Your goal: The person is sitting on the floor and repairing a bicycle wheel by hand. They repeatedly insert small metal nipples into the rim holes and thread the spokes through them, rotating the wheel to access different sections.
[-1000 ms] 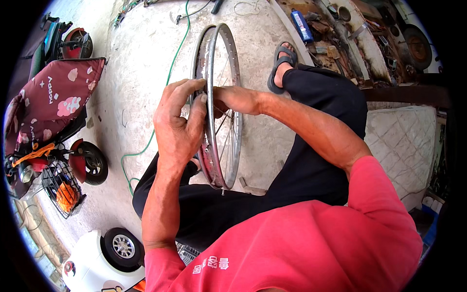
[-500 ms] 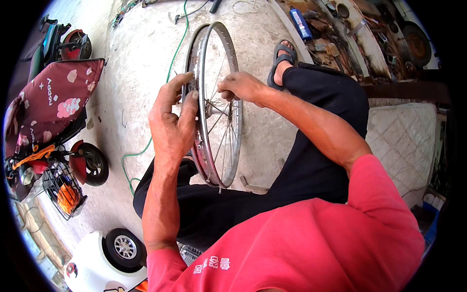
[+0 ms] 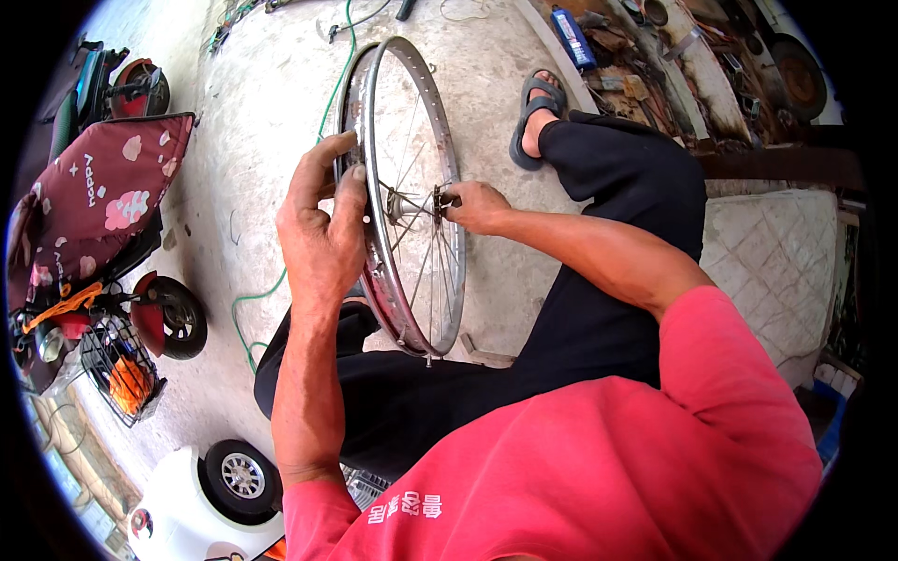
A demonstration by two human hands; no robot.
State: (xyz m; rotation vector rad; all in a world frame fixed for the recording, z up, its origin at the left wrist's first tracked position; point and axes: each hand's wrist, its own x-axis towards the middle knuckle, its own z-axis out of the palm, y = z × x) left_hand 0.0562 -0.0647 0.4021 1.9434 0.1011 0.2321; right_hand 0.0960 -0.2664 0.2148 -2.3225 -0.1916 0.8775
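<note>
A bare bicycle wheel (image 3: 374,252) without a tyre stands upright between my legs, tilted a little to the left. Its metal rim is worn, and spokes run in to a hub (image 3: 404,208). My left hand (image 3: 323,224) grips the rim at its left side, the thumb and index finger apart along its edge. At the right end of the hub, my right hand (image 3: 475,208) has its fingers pinched together among the spoke ends. Whatever lies between those fingertips is too small to make out.
A green hose (image 3: 271,295) runs along the concrete floor left of the wheel. Further left are a scooter with a maroon cover (image 3: 112,178) and a white vehicle (image 3: 182,496). A blue bottle (image 3: 572,39) lies among tools at the upper right, beyond my sandalled foot (image 3: 538,117).
My right hand has moved down from above the spokes to the right end of the hub. The wheel and my left hand have shifted slightly left, with the wheel leaning more.
</note>
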